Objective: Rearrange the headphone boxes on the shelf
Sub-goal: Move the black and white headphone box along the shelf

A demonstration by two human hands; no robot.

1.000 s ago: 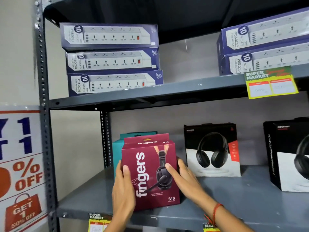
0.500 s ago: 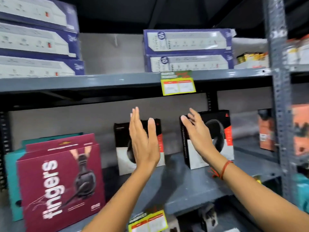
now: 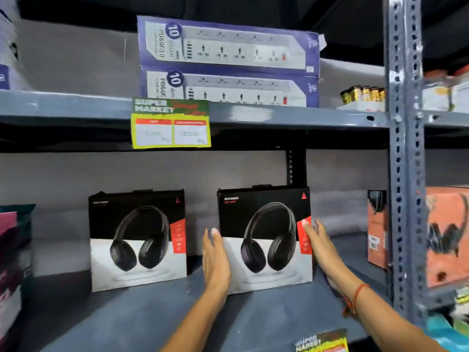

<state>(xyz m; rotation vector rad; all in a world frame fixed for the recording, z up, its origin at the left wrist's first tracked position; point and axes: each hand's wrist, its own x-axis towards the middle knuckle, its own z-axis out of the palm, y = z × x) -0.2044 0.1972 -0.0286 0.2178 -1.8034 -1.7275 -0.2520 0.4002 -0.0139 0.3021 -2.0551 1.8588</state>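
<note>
Left hand [image 3: 215,260] is flat and open, fingers together and pointing up, palm against the left edge of the right-hand headphone box [image 3: 265,240]; contact appears light, and whether it is pressing cannot be told. Further left on the same grey shelf [image 3: 127,313], at the frame edge, a maroon box [image 3: 9,250] stands in front of a teal one. Next comes a second black headphone box [image 3: 137,240], upright and facing forward, apart from the left hand by a narrow gap. The box between the hands stands upright, turned slightly off square, near the rear upright. Right hand [image 3: 318,246] is likewise open, its fingers laid on the red strip at the box's right edge, clamped on nothing; a red thread circles the wrist. Beyond the perforated post [image 3: 406,174] stand orange boxes [image 3: 378,232].

Risk assessment: the box is held only by side pressure from two flat palms. Uneven pressure could twist it or tip it backward. A sideways slide to the left could knock the neighbouring box over. Lifting without curling the fingers behind could let it slip.
</note>
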